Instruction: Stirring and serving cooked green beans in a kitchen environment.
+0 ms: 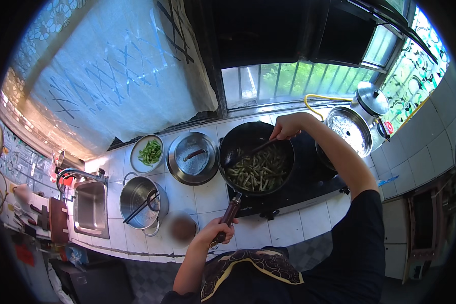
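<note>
A dark wok (228, 152) rests on the left side of a black gas stove (300, 182). Inside it lies a heap of cut strips of food (262, 173), greenish and pale. My left hand (218, 231) is closed around the brown wok handle (231, 212), which points toward me. Over the wok's far right rim, my right hand (288, 127) grips the dark handle of a spatula (256, 149). The spatula slants down to the left into the wok, and its blade is hard to make out against the dark inside.
Left of the wok stand a lidded pan (192, 157), a plate of cut green peppers (149, 152) and a steel pot (136, 201) with chopsticks across it. A blurred brown round thing (182, 230) sits near the counter edge. A steel steamer (349, 131) is at right, a sink (91, 207) at far left.
</note>
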Tool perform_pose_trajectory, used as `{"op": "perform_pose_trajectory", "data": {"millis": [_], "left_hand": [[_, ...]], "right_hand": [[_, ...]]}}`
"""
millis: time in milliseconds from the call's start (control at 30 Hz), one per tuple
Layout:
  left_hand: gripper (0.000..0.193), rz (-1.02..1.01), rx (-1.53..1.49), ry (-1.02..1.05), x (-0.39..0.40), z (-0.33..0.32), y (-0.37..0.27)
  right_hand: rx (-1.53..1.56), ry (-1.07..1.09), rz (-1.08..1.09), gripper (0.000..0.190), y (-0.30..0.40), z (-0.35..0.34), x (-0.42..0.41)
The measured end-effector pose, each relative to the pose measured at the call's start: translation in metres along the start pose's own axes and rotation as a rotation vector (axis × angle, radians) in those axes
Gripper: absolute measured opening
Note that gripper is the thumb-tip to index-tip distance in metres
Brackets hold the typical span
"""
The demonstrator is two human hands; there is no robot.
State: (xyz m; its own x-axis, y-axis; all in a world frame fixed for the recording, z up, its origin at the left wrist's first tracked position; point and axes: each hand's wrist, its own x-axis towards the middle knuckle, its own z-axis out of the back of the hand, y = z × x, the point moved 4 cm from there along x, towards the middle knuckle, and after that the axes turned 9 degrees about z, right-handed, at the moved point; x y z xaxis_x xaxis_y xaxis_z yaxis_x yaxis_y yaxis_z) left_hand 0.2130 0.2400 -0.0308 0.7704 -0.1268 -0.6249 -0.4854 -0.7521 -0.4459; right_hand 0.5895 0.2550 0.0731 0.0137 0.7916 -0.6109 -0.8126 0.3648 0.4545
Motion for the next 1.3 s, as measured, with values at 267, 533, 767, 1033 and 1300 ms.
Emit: {"op": "perform_pose_trajectory", "data": {"millis": [267, 533, 767, 1033, 1300], "left_hand": [[0.039, -0.031, 0.002, -0.025, -0.006, -0.001, 0.001], [0.04, -0.035, -0.019, -0.013, 0.0, -0.009, 0.005], [0.04, -0.043, -0.037, 0.039, 0.01, -0.021, 0.014], [0.041, -0.062, -0.053, -0.046, 0.019, -0.033, 0.031], [0.039, -0.046, -0.004, -0.045, 0.022, -0.044, 0.026]], "right_hand": [[-0.774, -0.159, 0.101, 0.028, 0.089, 0.016, -0.095], [-0.825, -0.201, -0.111, 0.022, 0.059, 0.023, -0.148], [-0.768, -0.362, -0.101, 0.013, 0.039, -0.04, -0.116], [-0.574, -0.543, -0.197, 0.014, 0.053, -0.046, -0.119], [-0.24, -0.641, -0.136, 0.016, 0.023, -0.064, -0.044]]}}
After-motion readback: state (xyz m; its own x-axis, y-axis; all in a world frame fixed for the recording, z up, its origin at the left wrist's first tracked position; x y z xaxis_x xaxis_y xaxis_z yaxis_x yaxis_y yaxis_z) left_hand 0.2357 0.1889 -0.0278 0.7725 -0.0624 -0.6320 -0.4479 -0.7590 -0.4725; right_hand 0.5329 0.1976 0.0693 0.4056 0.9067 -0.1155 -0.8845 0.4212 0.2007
